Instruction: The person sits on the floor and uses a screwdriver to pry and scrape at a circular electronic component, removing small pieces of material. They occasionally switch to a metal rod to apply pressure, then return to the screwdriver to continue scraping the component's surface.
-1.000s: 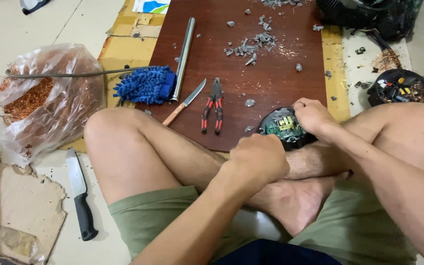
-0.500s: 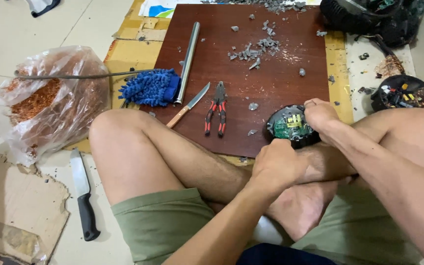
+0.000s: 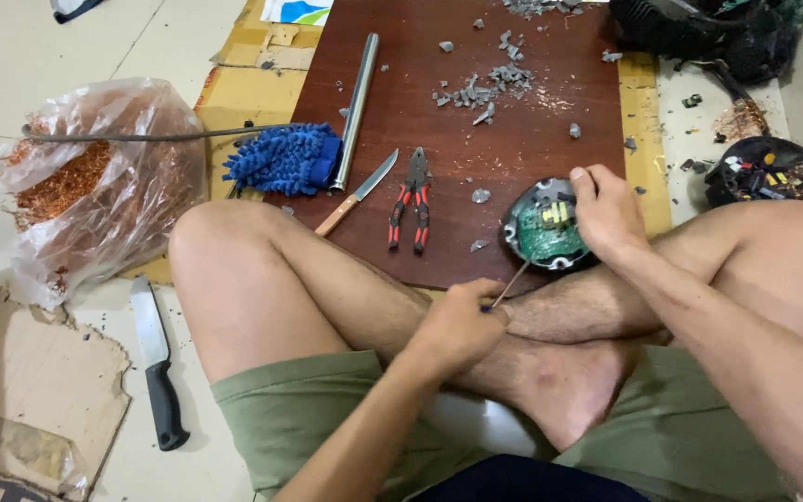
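Clearly the round black housing [image 3: 543, 230] with its green circuit board is rigid, light and brittle at the components, so its rim is the safest hold; it sits at the near right edge of the brown board [image 3: 476, 186]; the right hand [image 3: 606, 212] clamps that rim, fingers curled; the left hand [image 3: 457, 325] is fisted round a thin screwdriver [image 3: 510, 282], tip angled toward the housing; red-handled pliers [image 3: 411, 197] lie left.

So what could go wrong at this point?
The thin tool in the left hand is angled into the round circuit board over bare legs; a slip could jab the shin or the right hand steadying it. Grey shards on the wooden board could cut skin.
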